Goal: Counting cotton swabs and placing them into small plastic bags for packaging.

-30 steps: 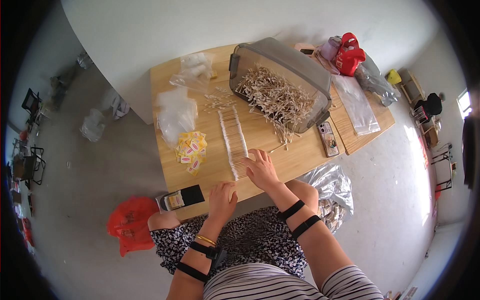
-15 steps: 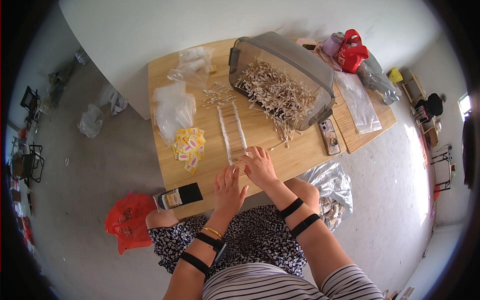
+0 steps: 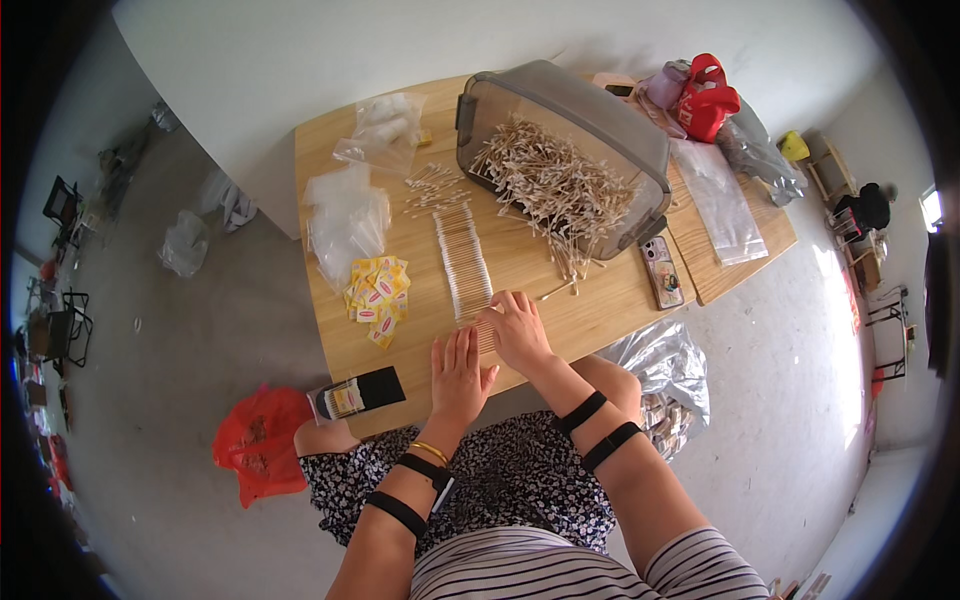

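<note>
A long row of cotton swabs (image 3: 462, 262), laid side by side, runs down the wooden table (image 3: 545, 335) toward me. At its near end my left hand (image 3: 462, 382) lies with fingers stretched out and thumb apart, fingertips against the row's left side. My right hand (image 3: 520, 335) arches over the right side of the same end, fingers spread and bent down onto the swabs. Both palms hide part of that end. Loose swabs (image 3: 436, 188) are scattered beyond the row. A grey translucent bin (image 3: 610, 120) lies tipped on its side, with a heap of swabs (image 3: 555, 180) spilling out.
Left of the row are yellow-and-white printed cards (image 3: 378, 292) and clear plastic bags (image 3: 350, 215). A black holder with a packed bundle of swabs (image 3: 346, 399) sits at the near left edge. A phone (image 3: 661, 272) lies right of the bin. A red bag (image 3: 262, 445) hangs low left.
Both hands stay at the near end of the row. My left hand has shifted very slightly forward; otherwise the swabs and other things look the same.
</note>
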`<state>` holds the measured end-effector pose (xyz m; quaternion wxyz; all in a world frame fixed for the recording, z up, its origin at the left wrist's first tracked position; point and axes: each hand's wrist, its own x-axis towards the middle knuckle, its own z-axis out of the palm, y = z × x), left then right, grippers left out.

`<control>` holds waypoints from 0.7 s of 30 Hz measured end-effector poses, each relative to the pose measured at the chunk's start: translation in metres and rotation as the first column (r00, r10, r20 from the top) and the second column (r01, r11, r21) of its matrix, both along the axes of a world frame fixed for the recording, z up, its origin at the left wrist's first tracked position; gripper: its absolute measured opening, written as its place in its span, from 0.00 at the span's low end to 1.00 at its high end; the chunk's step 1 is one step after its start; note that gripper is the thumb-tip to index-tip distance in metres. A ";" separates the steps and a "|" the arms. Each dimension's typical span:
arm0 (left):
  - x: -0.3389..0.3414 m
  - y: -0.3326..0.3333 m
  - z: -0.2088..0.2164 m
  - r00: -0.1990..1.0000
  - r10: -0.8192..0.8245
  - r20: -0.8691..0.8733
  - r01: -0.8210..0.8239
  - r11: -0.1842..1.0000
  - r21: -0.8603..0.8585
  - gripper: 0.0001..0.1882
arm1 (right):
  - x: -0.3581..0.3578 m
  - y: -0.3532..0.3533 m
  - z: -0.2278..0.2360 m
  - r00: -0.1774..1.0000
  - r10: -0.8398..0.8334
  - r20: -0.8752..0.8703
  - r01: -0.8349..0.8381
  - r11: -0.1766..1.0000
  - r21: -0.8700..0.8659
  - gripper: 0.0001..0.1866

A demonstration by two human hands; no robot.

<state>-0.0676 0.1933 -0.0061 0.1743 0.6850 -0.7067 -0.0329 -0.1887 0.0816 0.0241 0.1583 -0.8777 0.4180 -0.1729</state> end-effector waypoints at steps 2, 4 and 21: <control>0.001 0.001 0.001 1.000 -0.007 -0.001 0.007 1.000 -0.003 0.41 | 0.002 -0.002 -0.001 1.000 -0.005 0.016 0.005 1.000 0.012 0.18; 0.002 0.002 0.001 1.000 -0.015 -0.002 0.015 1.000 -0.008 0.41 | 0.001 -0.001 0.000 1.000 -0.012 0.009 0.012 0.999 0.030 0.18; -0.007 -0.011 0.003 0.999 -0.049 0.004 0.048 0.998 0.042 0.39 | -0.049 0.030 -0.011 1.000 -0.017 0.023 0.015 0.996 0.084 0.38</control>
